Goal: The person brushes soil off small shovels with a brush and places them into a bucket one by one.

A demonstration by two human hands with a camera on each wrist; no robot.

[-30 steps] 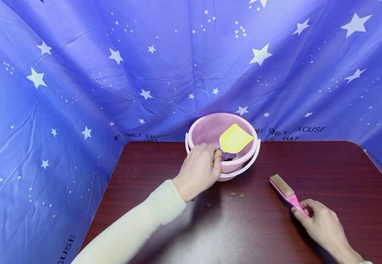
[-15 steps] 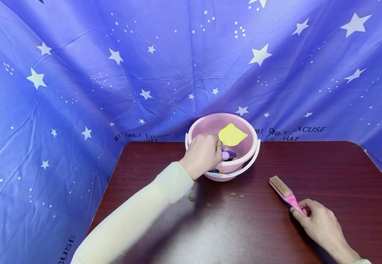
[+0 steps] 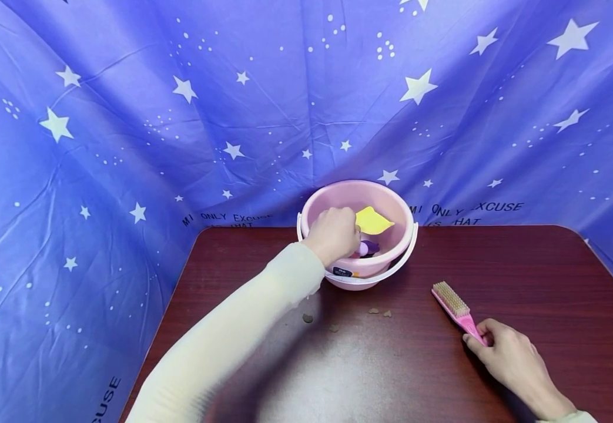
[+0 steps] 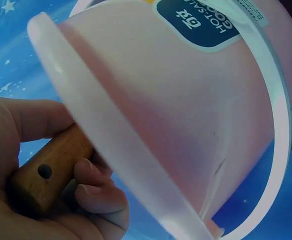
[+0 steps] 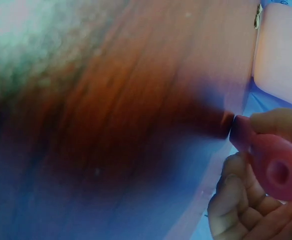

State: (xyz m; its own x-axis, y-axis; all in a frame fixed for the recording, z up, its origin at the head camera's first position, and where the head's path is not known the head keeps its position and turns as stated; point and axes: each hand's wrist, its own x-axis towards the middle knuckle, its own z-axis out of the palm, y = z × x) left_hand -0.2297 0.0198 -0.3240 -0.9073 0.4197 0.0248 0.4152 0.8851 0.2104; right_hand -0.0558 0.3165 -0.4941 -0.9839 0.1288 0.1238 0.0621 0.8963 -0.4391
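A small shovel with a yellow blade (image 3: pixel 374 221) and a wooden handle (image 4: pixel 53 170) is in my left hand (image 3: pixel 335 232), its fingers curled round the handle. That hand is over the near left rim of a pink bucket (image 3: pixel 359 270), with the blade inside the opening. In the left wrist view the bucket's rim hides the front of the handle. A purple thing (image 3: pixel 371 247) lies in the bucket under the blade. My right hand (image 3: pixel 515 358) grips the pink handle (image 5: pixel 275 167) of a brush (image 3: pixel 451 298), its tan bristles facing up, low over the table's right side.
Several small brownish bits, such as a dark one (image 3: pixel 307 318) and a pale one (image 3: pixel 373 311), lie on the dark red wooden table (image 3: pixel 369 376) in front of the bucket. A white bucket handle (image 3: pixel 391 271) hangs round its front. Behind rises a blue star-print curtain (image 3: pixel 264 117).
My left hand has moved forward and deeper over the bucket, and the yellow blade has tipped and turned lower inside it. The right hand with the brush has barely shifted.
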